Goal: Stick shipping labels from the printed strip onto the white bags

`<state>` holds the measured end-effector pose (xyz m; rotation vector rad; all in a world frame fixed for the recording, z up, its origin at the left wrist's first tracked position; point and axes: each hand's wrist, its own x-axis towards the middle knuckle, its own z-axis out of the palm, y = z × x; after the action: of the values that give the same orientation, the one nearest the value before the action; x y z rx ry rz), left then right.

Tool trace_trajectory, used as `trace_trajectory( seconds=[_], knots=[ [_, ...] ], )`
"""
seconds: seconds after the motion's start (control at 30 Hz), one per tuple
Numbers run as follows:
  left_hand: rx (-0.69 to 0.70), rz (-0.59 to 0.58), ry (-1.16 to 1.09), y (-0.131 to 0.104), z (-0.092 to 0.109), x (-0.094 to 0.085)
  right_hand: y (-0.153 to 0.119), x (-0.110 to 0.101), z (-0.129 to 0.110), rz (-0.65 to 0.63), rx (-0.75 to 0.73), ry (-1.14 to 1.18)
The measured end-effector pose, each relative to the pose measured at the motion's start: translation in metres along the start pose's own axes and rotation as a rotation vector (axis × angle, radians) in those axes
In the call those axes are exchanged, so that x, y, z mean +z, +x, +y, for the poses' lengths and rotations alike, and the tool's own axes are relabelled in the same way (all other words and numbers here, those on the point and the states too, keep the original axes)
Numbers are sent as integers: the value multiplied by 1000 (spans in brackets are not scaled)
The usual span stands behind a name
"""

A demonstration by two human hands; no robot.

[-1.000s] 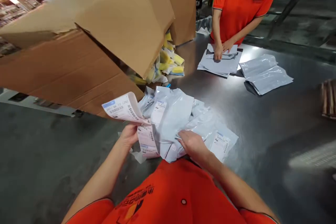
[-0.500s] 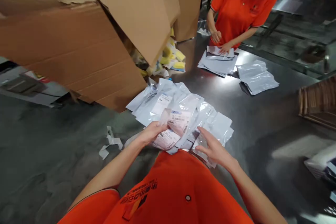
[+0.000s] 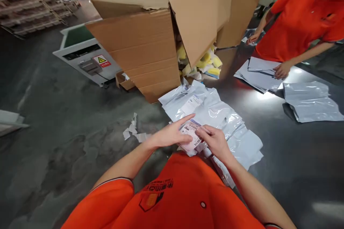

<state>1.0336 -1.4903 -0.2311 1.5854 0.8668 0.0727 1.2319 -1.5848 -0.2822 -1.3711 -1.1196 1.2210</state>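
A small labelled packet (image 3: 191, 133) with a barcode is held in front of my body, over the near edge of a pile of pale grey plastic mailing bags (image 3: 215, 109). My left hand (image 3: 176, 133) grips its left side, thumb on the label and index finger along the top. The fingers of my right hand (image 3: 213, 139) pinch the packet's right edge. Another white label (image 3: 191, 104) shows on a bag in the pile behind my hands.
A large cardboard box (image 3: 150, 50) stands beyond the bags, with yellow items (image 3: 211, 62) at its opening. Across the metal table (image 3: 282, 154), a person in orange (image 3: 301, 21) touches stacked grey bags (image 3: 258, 75). Paper scraps (image 3: 133, 128) lie at left.
The view has swung left. My right hand has moved from the bags to the packet and closed on its edge. The other person's hands have moved apart.
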Motion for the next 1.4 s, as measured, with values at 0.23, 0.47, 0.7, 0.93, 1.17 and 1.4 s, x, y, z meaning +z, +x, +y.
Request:
trace_trajectory(
  seconds=[0.23,0.47,0.7,0.93,1.17,1.4],
  knots=[
    [8,165,-159,10,-15,20,-17,13,10,30,16,-107],
    [-84,263,-28,18,-19,33,-19,10,9,26,-100,-326],
    [-239,0,-42,4,-83,11,30,-76,25,492,-270,-604],
    [-249,324,-377,-30,-102,-38,64,-56,83,333,-178,-773],
    [-233,158,-433,-14,-86,-21,60,-22,105,569,-174,-1018],
    [-231,145,-348,15,-64,8,65,-9,79,240,-234,-620]
  ],
)
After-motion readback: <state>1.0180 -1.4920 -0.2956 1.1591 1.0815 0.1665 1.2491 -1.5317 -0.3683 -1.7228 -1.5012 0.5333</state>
